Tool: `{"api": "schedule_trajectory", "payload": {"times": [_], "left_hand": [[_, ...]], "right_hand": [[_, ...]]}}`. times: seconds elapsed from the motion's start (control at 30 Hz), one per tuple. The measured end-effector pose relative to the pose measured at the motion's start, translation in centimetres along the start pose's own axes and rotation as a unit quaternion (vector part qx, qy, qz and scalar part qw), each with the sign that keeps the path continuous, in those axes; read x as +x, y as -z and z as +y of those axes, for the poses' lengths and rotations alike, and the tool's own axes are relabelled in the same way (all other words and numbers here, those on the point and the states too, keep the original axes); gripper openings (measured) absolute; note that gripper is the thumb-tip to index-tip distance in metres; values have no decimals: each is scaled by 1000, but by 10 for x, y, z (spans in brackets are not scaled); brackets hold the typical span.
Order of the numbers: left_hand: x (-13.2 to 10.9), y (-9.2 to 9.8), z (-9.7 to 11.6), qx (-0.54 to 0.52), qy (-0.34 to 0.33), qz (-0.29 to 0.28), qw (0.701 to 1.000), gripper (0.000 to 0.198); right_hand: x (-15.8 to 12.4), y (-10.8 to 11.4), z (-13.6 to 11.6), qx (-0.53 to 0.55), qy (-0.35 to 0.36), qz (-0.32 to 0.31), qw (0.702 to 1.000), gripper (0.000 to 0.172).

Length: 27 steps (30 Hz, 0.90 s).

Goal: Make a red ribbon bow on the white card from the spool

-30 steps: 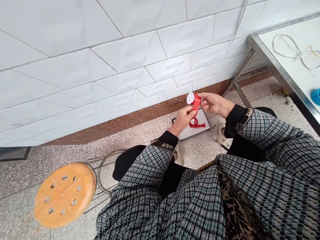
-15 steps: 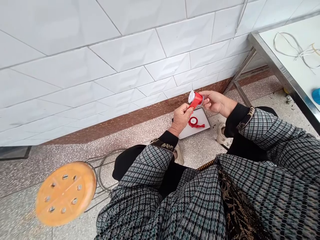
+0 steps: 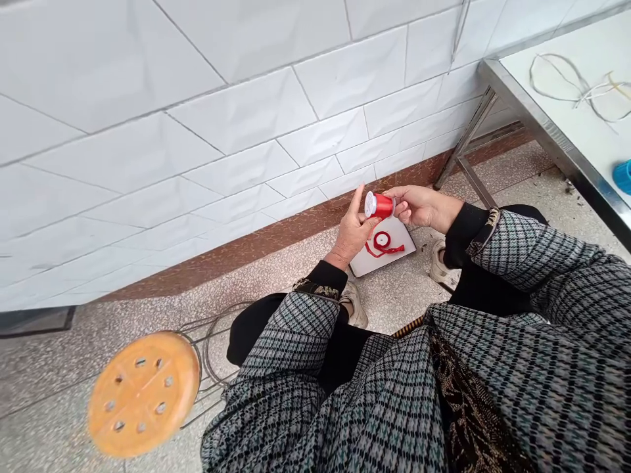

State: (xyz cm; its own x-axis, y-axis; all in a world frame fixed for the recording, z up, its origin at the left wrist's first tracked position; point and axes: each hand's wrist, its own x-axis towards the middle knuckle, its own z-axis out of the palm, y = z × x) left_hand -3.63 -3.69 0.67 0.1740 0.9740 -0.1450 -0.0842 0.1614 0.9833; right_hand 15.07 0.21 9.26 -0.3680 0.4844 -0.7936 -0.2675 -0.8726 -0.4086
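A spool of red ribbon (image 3: 382, 205) with white end discs is held up in front of me. The fingers of my right hand (image 3: 420, 205) grip its right end. My left hand (image 3: 351, 230) is at its other end, index finger raised and thumb against the ribbon just under the spool. A loose red ribbon tail (image 3: 369, 249) hangs below that hand. Behind it, a small dark-red ribbon roll (image 3: 381, 240) with a white centre lies on a white board or shallow box lid (image 3: 365, 263) on the floor, a crumpled red strip beside it.
An orange round stool (image 3: 142, 394) with holes and wire legs lies on its side at lower left. To the right stands a metal-framed table (image 3: 552, 141) bearing white cord loops (image 3: 584, 92) and a blue object (image 3: 623, 176). A white tiled wall (image 3: 246, 112) rises ahead.
My left index finger has lifted off and points up. The red ribbon strip stretched between the left hand and the spool has slackened, and its tail now hangs lower. The view has shifted slightly.
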Motion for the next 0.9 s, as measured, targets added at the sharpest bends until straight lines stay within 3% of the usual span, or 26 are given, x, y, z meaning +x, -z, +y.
{"api": "schedule_trajectory", "payload": {"times": [0.13, 0.27, 0.33, 0.43, 0.6, 0.7, 0.9], "left_hand": [[2, 12, 6, 45, -17, -45, 998, 69], [5, 13, 6, 11, 24, -86, 996, 66], [4, 8, 5, -34, 32, -69, 997, 68], [3, 0, 6, -111, 25, -32, 993, 67], [2, -7, 10, -172, 26, -22, 985, 58], [2, -10, 11, -182, 22, -24, 983, 56], [1, -20, 4, -169, -12, 51, 984, 53]], "right_hand": [[2, 2, 2, 6, -48, -15, 999, 25], [3, 4, 4, 28, -51, -53, 997, 30], [1, 4, 8, 37, -13, -67, 997, 33], [-2, -1, 16, -12, 105, -76, 992, 32], [-4, -8, 25, -207, 270, -75, 937, 30], [-4, -11, 25, -221, 293, -68, 928, 36], [0, -21, 31, -68, 243, -20, 967, 38]]}}
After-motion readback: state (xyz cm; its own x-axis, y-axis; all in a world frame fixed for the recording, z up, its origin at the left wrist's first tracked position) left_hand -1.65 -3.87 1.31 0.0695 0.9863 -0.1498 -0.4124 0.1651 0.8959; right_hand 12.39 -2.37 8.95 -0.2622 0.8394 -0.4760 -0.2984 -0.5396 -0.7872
